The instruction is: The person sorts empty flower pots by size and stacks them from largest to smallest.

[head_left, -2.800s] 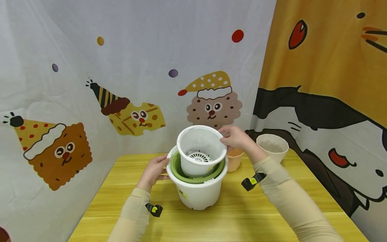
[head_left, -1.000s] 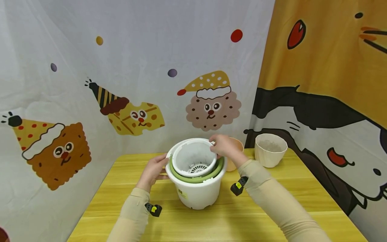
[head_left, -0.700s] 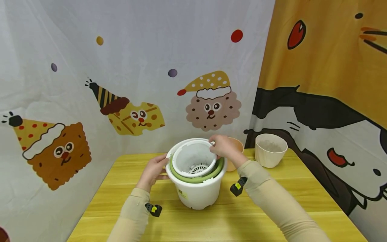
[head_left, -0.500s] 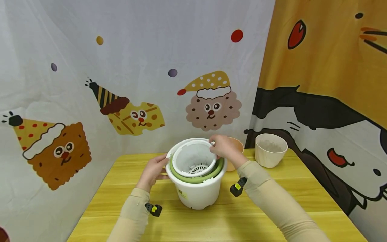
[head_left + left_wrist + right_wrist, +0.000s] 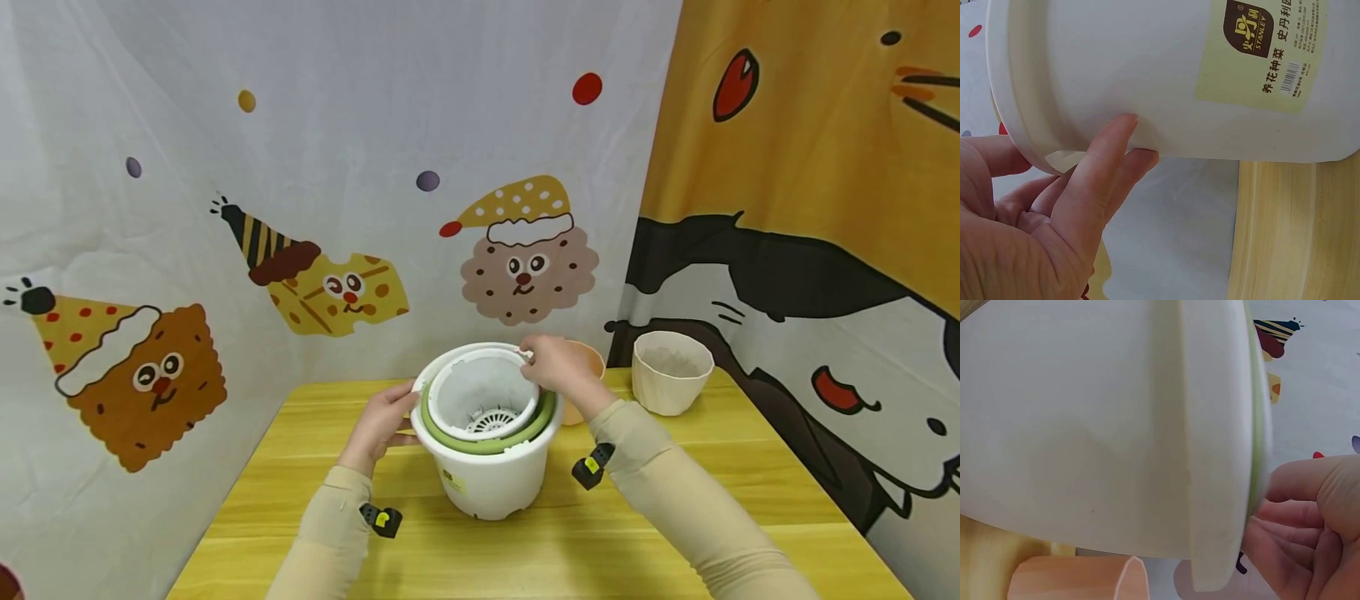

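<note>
A large white flowerpot [image 5: 491, 483] stands upright on the table in the head view. Nested in it is a green pot [image 5: 483, 447], of which mostly the rim shows. Inside the green one sits a smaller white flowerpot [image 5: 480, 387] with a slotted bottom. My left hand [image 5: 378, 421] grips the large pot's rim at its left; in the left wrist view the thumb presses the wall [image 5: 1135, 69] below the rim. With the fingertips my right hand [image 5: 558, 367] pinches the small white pot's rim at the right. In the right wrist view the large pot hides most of the inner pots.
Behind the right hand stands a peach pot [image 5: 588, 358], partly covered. Farther right is a cream faceted pot [image 5: 672, 383]. The wooden table [image 5: 315, 492] meets a printed cloth [image 5: 337, 83] at the back and right.
The small white pot, held higher above the green pot at first, has come down into it. My right hand moved down and left with it. The left hand stayed on the large pot.
</note>
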### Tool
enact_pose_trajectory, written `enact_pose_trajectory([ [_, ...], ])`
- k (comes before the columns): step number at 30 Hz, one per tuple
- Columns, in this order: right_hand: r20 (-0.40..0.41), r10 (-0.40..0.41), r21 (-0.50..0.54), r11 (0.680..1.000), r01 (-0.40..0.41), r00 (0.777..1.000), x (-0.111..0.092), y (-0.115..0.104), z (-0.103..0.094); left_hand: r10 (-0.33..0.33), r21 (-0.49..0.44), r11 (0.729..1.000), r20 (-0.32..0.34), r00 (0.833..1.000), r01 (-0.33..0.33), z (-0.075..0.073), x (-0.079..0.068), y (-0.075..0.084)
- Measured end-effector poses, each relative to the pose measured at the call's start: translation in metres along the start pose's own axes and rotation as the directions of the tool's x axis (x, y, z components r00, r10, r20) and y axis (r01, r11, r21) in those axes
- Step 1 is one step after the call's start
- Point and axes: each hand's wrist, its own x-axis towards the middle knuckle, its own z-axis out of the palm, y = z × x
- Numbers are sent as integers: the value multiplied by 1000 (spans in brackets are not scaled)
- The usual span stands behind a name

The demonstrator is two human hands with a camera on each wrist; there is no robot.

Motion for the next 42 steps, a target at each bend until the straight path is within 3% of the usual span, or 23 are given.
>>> enact_pose_trajectory([
  [5,-35,0,-90,996,-3,999,-5,-2,-5,4,-6,1000,3,1000,-4,0,0,0],
  [10,-69,-19,-92,996,13,997,-8,-1,-9,7,-5,1000,9,1000,-7,0,-1,0],
  [19,-52,-20,-26,999,19,998,-10,4,-10,12,0,1000,11,1000,-12,-1,-3,0],
  [31,-48,-113,48,992,116,992,-15,12,-11,8,-7,1000,9,1000,-7,0,-2,1],
  [37,-54,-155,160,974,162,986,-18,17,-12,12,1,1000,21,1000,-12,-2,0,-1],
  [42,-59,-146,247,956,156,988,-19,25,-13,11,9,1000,25,1000,-12,-2,2,-2],
])
